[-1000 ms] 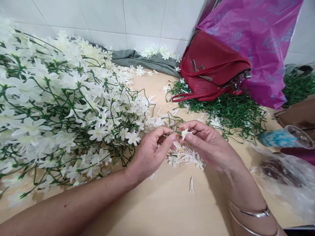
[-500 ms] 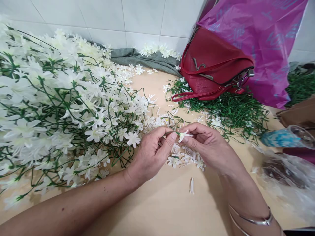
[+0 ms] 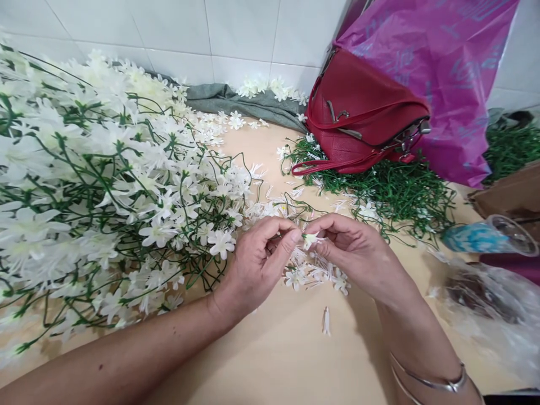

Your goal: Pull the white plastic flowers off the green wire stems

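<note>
Between my two hands is a small white artificial flower (image 3: pixel 310 241) with a green base. My left hand (image 3: pixel 264 259) pinches its green stem end between thumb and forefinger. From the other side, the thumb and fingertips of my right hand (image 3: pixel 352 250) close on the flower's white tips. Beneath my hands lie loose white stamens and blossoms (image 3: pixel 295 277) on the pale table (image 3: pixel 270 360). One small white bundle (image 3: pixel 326 322) lies apart, nearer the front. A large heap of white flowers on green stems (image 3: pixel 126 197) fills the left side.
At the back right, a red handbag (image 3: pixel 358 112) rests on green stems (image 3: pixel 392 188), with a purple plastic bag (image 3: pixel 447 73) behind it. Farther right are a blue-and-white cup (image 3: pixel 481 236) on its side and a clear plastic bag (image 3: pixel 502 315). Grey cloth (image 3: pixel 240 103) lies along the tiled wall.
The whole view has shifted slightly. My fingers remain on the flower, whose petals now look more spread and sit a little lower between my fingertips.
</note>
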Motion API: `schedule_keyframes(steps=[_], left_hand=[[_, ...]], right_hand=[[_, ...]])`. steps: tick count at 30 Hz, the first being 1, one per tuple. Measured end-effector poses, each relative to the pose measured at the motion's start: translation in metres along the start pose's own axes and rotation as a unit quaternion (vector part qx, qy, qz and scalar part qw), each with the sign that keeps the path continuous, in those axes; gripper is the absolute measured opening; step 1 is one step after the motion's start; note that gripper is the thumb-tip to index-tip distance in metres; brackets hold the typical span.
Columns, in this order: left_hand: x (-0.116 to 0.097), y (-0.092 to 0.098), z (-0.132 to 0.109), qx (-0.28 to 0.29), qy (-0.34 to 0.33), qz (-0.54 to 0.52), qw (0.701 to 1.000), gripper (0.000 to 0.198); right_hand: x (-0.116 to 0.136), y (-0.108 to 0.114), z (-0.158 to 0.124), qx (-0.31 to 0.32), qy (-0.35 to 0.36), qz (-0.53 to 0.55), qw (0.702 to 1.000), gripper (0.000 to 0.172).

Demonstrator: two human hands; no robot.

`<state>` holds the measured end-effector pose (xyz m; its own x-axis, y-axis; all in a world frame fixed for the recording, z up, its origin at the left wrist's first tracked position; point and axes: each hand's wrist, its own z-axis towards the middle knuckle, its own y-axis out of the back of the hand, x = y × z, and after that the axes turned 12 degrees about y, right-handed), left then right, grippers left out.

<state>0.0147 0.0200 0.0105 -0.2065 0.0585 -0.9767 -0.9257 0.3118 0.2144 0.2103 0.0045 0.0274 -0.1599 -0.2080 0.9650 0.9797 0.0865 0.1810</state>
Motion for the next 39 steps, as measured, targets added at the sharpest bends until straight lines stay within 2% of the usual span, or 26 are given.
schedule_keyframes(steps=[6, 14, 23, 27, 29, 30, 32, 34, 37, 39], left_hand=[[0.003, 0.0, 0.002, -0.031, -0.006, -0.014, 0.999, 0.02], [0.001, 0.0, 0.003, -0.021, 0.015, -0.028, 0.999, 0.023], [0.002, -0.001, 0.003, -0.005, 0.018, -0.045, 0.999, 0.022], [-0.018, 0.002, -0.001, -0.015, -0.015, -0.069, 0.997, 0.022], [-0.034, 0.003, -0.008, -0.035, -0.035, -0.082, 0.995, 0.021], [-0.041, 0.002, -0.014, -0.031, -0.035, -0.109, 0.993, 0.02], [-0.05, -0.002, -0.03, -0.009, -0.001, -0.179, 0.984, 0.023], [-0.05, -0.01, -0.049, 0.033, 0.042, -0.223, 0.973, 0.031], [-0.036, -0.026, -0.075, 0.141, 0.067, -0.221, 0.963, 0.034], [-0.023, -0.035, -0.087, 0.221, 0.022, -0.165, 0.961, 0.029]], right_hand=[[0.002, -0.002, -0.002, 0.018, 0.006, -0.013, 1.0, 0.023], [-0.003, -0.007, -0.001, -0.017, 0.062, -0.093, 0.994, 0.007], [-0.007, -0.009, 0.001, -0.019, 0.095, -0.099, 0.99, 0.01], [0.01, 0.001, 0.002, -0.058, 0.109, -0.137, 0.983, 0.01], [0.026, 0.011, -0.006, -0.064, 0.1, -0.206, 0.971, 0.01], [0.033, 0.014, -0.013, -0.046, 0.075, -0.255, 0.963, 0.011], [0.044, 0.017, -0.034, 0.015, 0.019, -0.358, 0.933, 0.019], [0.046, 0.011, -0.061, 0.053, -0.013, -0.438, 0.897, 0.019], [0.033, -0.008, -0.099, 0.041, 0.008, -0.494, 0.868, 0.013], [0.019, -0.018, -0.114, 0.013, 0.01, -0.492, 0.87, 0.008]])
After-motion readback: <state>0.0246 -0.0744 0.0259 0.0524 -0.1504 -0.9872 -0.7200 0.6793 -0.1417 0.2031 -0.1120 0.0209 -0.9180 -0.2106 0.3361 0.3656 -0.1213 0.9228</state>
